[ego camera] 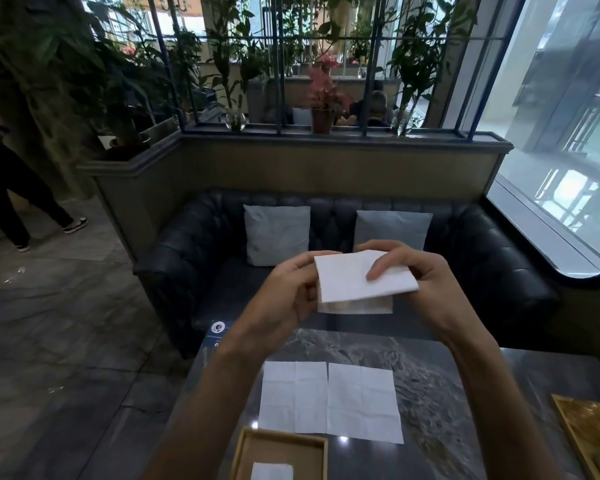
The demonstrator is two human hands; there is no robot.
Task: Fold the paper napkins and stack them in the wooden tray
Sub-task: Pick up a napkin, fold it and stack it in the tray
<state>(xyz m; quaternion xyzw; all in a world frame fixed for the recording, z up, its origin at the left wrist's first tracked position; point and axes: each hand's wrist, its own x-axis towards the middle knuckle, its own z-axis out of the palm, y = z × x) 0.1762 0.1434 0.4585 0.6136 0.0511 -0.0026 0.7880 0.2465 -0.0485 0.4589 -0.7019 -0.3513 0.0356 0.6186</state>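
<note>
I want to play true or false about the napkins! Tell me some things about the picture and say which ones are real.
1. Both hands hold one white napkin up in the air. True: the left hand and the right hand pinch the held napkin above the table.
2. Five open napkins lie on the table. False: only two flat napkins lie there, side by side.
3. The wooden tray is empty. False: one folded napkin already sits in it.
4. Two pale cushions rest on the dark sofa. True.
5. The held napkin is red. False: it is white.
</note>
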